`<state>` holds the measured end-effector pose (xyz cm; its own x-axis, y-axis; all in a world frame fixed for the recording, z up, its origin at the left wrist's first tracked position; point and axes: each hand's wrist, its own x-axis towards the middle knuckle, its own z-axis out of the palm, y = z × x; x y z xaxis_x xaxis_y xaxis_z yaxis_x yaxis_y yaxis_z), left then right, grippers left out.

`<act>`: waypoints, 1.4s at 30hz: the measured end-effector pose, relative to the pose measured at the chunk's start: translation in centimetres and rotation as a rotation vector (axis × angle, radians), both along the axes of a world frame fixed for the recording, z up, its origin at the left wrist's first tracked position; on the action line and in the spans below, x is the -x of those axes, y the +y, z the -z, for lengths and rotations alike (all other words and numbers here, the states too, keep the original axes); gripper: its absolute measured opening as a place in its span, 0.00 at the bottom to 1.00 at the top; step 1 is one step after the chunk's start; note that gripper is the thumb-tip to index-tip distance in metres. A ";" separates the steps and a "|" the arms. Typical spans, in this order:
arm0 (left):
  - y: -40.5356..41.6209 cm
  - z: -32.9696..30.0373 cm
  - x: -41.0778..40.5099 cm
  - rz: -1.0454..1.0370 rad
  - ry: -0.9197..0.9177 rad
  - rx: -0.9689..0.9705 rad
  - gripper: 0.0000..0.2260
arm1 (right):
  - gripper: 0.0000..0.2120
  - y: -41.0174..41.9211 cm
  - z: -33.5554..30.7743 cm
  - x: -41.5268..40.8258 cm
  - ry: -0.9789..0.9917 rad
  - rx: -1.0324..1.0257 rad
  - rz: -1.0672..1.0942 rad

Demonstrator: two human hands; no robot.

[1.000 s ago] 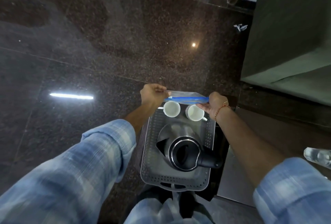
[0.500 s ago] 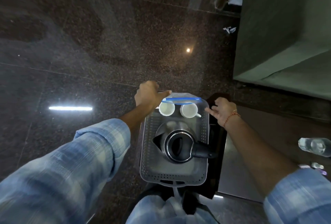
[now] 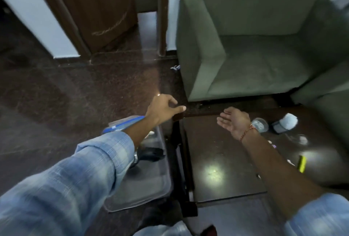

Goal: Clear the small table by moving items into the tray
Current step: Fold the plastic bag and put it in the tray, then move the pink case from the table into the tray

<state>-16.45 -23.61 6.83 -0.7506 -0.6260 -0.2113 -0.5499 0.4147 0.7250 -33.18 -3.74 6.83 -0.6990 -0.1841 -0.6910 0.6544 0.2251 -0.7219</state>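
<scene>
The grey tray [image 3: 151,188] rests on the floor left of the small dark table [image 3: 222,175]. A clear bag with a blue strip [image 3: 122,125] lies at its far end, and the black kettle [image 3: 151,154] in it is mostly hidden by my left arm. My left hand [image 3: 162,108] hovers over the table's far left corner, fingers loosely curled, holding nothing. Over the table my right hand [image 3: 234,121] is open, palm up. A clear water bottle [image 3: 261,124], a dark container with a white top [image 3: 283,125] and a yellow object [image 3: 302,163] lie on the table's right side.
A green armchair [image 3: 255,50] stands behind the table, with another green seat [image 3: 326,99] at the right. A brown door [image 3: 98,9] and white wall are at the back left. Dark polished floor [image 3: 56,94] spreads to the left. Small scraps lie on the table.
Both hands left the bag in the tray and moved right toward the table. The view swung up and right, bringing the armchair and table into sight.
</scene>
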 end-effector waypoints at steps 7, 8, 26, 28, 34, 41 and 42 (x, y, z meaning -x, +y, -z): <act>15.7 -2.4 7.6 0.159 0.089 -0.004 0.14 | 0.13 20.2 -2.8 4.7 0.042 0.074 0.104; 17.8 -2.6 8.6 0.176 0.096 -0.018 0.13 | 0.15 23.0 -3.1 5.3 0.053 0.056 0.131; 33.9 1.1 16.8 0.591 -0.062 -0.063 0.11 | 0.11 39.4 -2.2 7.9 0.137 -0.084 0.352; 34.7 2.3 17.3 0.615 -0.108 -0.085 0.14 | 0.08 39.6 -1.2 8.9 0.158 -0.143 0.327; 35.2 5.4 19.9 0.623 -0.251 -0.021 0.21 | 0.06 37.6 3.2 14.3 0.190 -0.258 0.088; 35.9 10.0 24.0 0.524 -0.400 -0.017 0.25 | 0.13 35.4 10.1 21.1 0.250 -0.448 -0.245; 36.1 11.2 24.2 0.502 -0.390 -0.028 0.23 | 0.13 35.2 11.6 22.0 0.292 -0.496 -0.344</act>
